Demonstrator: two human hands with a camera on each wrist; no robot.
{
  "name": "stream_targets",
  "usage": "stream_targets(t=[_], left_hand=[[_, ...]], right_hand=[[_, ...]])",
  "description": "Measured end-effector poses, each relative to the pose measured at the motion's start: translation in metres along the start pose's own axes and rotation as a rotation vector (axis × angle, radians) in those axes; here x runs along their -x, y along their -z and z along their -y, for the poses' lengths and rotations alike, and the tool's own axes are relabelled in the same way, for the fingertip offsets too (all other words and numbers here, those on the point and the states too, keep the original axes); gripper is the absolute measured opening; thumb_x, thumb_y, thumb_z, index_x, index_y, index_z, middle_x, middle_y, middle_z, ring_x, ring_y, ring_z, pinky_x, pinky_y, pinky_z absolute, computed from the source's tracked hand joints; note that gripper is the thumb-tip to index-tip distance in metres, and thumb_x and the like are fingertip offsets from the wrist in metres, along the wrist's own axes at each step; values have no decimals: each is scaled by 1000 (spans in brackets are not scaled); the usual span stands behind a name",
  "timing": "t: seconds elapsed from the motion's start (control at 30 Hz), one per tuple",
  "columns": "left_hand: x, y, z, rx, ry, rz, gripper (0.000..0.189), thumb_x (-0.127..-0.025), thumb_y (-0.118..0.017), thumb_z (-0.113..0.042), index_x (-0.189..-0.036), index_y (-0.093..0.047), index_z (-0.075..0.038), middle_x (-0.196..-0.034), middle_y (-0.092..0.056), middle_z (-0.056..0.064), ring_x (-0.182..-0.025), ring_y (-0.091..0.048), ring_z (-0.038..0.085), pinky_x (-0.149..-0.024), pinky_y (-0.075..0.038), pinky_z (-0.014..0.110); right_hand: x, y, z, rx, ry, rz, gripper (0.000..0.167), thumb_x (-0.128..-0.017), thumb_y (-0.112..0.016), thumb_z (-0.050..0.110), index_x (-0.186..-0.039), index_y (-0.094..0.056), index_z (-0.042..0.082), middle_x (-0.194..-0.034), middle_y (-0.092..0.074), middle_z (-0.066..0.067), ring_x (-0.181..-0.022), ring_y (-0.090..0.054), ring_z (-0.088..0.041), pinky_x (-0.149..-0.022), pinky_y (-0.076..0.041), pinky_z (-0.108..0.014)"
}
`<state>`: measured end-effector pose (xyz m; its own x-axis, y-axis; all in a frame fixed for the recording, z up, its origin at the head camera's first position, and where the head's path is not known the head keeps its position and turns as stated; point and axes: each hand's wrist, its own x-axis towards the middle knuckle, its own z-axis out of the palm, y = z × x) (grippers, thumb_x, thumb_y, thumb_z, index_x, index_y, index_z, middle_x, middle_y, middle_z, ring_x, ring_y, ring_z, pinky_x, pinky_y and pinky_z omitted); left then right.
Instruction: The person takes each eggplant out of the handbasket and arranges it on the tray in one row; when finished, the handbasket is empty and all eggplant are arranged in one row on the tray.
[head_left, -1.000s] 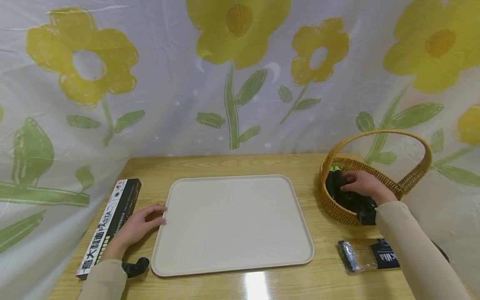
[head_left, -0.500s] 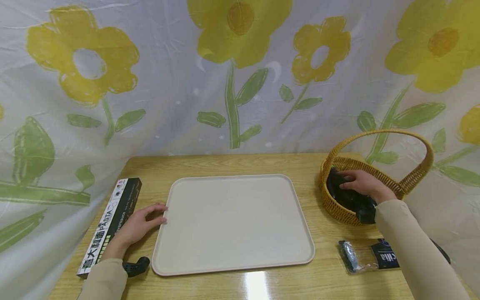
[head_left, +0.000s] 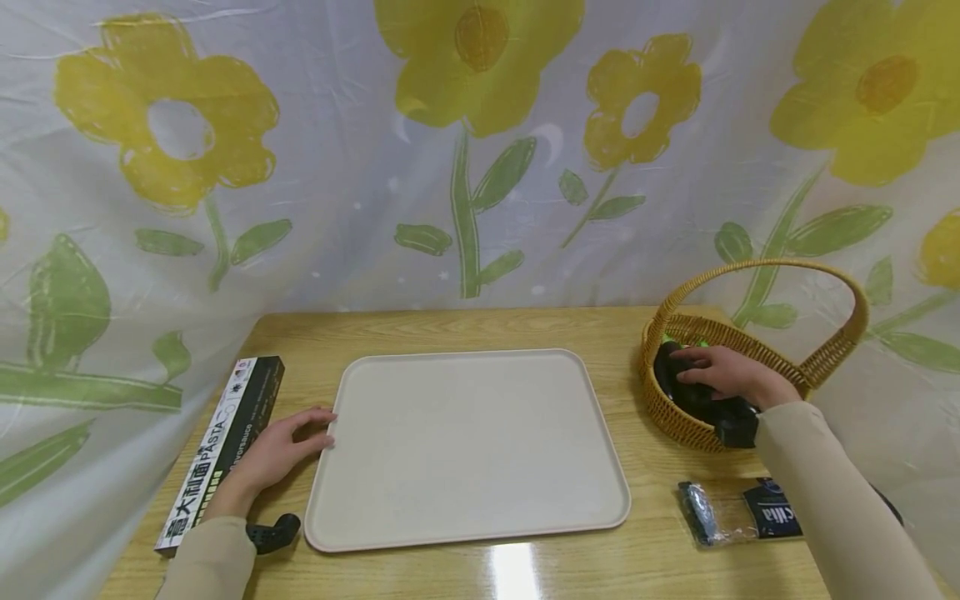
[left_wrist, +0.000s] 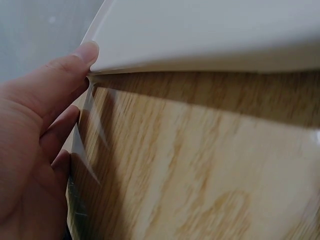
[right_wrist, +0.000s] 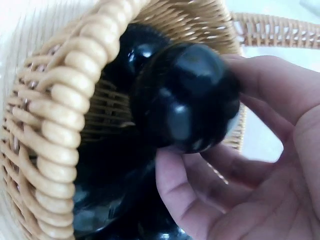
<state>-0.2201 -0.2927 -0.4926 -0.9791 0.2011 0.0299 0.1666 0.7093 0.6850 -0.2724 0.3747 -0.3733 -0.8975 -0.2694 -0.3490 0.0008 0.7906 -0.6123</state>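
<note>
My left hand (head_left: 279,448) rests at the left edge of a pale rectangular tray (head_left: 465,450). In the left wrist view its thumb touches the tray's rim, with the other fingers loosely bent below. Over on the right, my right hand (head_left: 727,372) reaches into a wicker basket (head_left: 678,427) with a tall handle. There it grips a glossy dark eggplant (right_wrist: 185,97) between thumb and fingers. More dark eggplants (right_wrist: 105,200) lie under and beside it in the basket, and bits of green stem show past the hand in the head view.
A black-and-white pasta box (head_left: 217,454) lies left of the tray, partly behind the left forearm. In front of the basket is a clear packet with a dark label (head_left: 768,510), partly covered by the right sleeve. A flowered curtain (head_left: 337,167) hangs behind the wooden table (head_left: 450,325).
My right hand has shifted slightly within the basket, and the eggplants under it have turned; green stem ends went out of sight and show again. The left hand and tray have stayed put.
</note>
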Motion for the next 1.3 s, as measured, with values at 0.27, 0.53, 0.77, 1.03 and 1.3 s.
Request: stream_targets(t=[0.27,0.53,0.77,1.03,1.3], left_hand=[[0,1,-1,-8,9,7,46,-92,-67,-39,-129,-62,-12,-141,-51,20,-134,-39,45,-107,-30,63],[0,2,-3,-2,10,12,47,-92,-67,-40,-129,-62,-12,-141,-51,19,-134,-39,44,-106,-31,63],[1,1,-1,-4,12,11,47,-92,-67,-40,-130,-62,-12,-141,-51,19,-134,-39,44,-107,-31,62],[-1,1,0,-24,35,12,47,-91,-68,-40,-129,-63,-13,-142,-50,20,-135,-38,44,-108,-29,63],[0,1,0,-26,29,11,47,-91,-68,-41,-129,-63,-14,-143,-50,19,-135,-38,44,-108,-28,64]], right_hand=[[18,-2,1,-119,31,-100,65,-101,-55,33,-148,-32,-4,-147,-24,-41,-132,-31,-56,-89,-52,-55],[41,-10,10,-78,45,-187,66,-99,-56,39,-148,-36,0,-144,-32,-37,-125,-42,-52,-84,-54,-53],[61,-28,32,-36,60,-240,63,-98,-58,41,-146,-42,4,-130,-47,-29,-104,-56,-33,-74,-52,-36],[68,-52,51,-54,96,-255,61,-97,-59,41,-145,-42,6,-127,-43,-23,-103,-53,-32,-74,-48,-39],[65,-72,70,-109,122,-242,59,-96,-62,40,-143,-44,10,-137,-44,-24,-110,-52,-35,-76,-49,-38]])
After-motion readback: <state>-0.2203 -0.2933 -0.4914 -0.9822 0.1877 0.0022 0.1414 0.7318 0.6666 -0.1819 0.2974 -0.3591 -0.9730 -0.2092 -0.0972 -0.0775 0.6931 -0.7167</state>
